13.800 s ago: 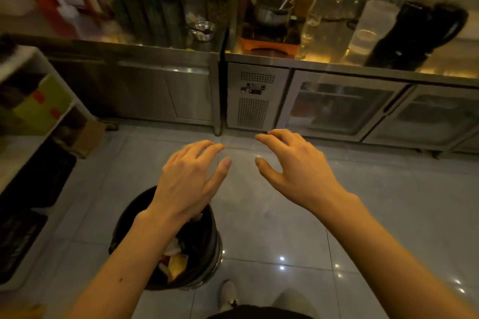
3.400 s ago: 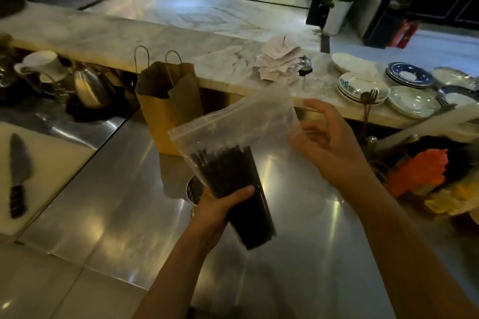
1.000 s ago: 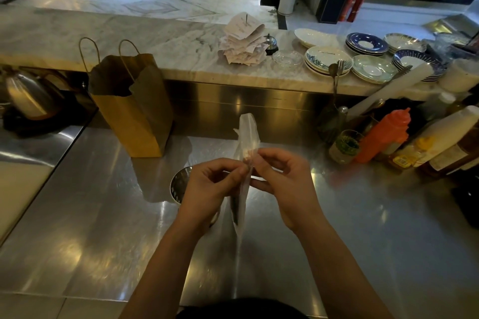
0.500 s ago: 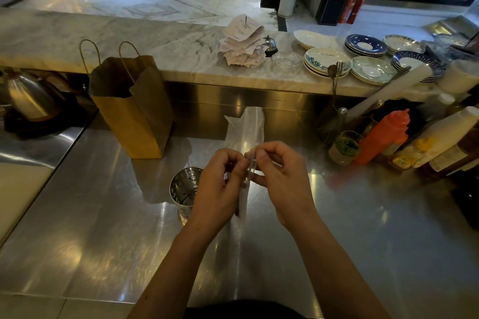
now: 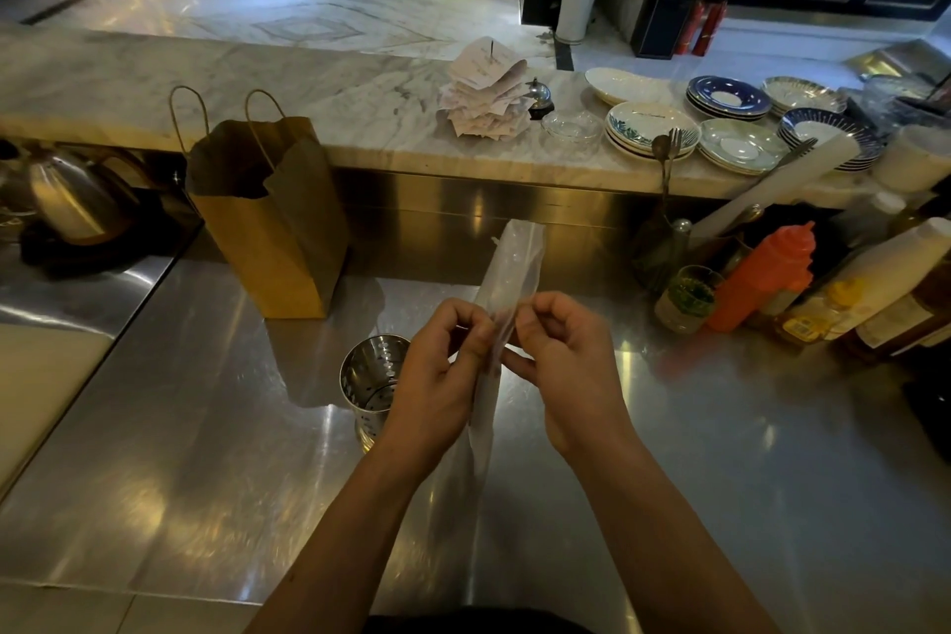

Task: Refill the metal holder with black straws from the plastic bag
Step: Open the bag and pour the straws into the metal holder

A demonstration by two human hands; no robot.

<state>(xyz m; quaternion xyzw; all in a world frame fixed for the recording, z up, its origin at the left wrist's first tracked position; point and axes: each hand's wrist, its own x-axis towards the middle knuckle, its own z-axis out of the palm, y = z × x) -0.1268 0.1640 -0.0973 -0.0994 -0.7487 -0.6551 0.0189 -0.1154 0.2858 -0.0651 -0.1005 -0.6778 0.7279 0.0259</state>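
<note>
Head view: we are looking down on a steel counter (image 5: 720,479). Our left hand (image 5: 437,376) and right hand (image 5: 566,366) are meeting above it, each pinching the plastic bag (image 5: 514,263) between thumb and fingertips at one spot. We are seeing the bag edge-on, its top standing above the knuckles and its lower part hanging between the wrists. The black straws are not showing from this angle; we cannot tell where they are sitting in the bag.

The metal holder (image 5: 373,378), perforated and upright, is standing on the counter just left of our left hand, which is covering its right side. A brown paper bag (image 5: 273,232) is standing behind it. An orange squeeze bottle (image 5: 761,278) and a small glass jar (image 5: 687,299) are crowding the right side. Stacked plates (image 5: 651,129) and spiked receipts (image 5: 486,93) are sitting on the marble ledge (image 5: 206,82) beyond. A kettle (image 5: 72,201) is sitting far left.
</note>
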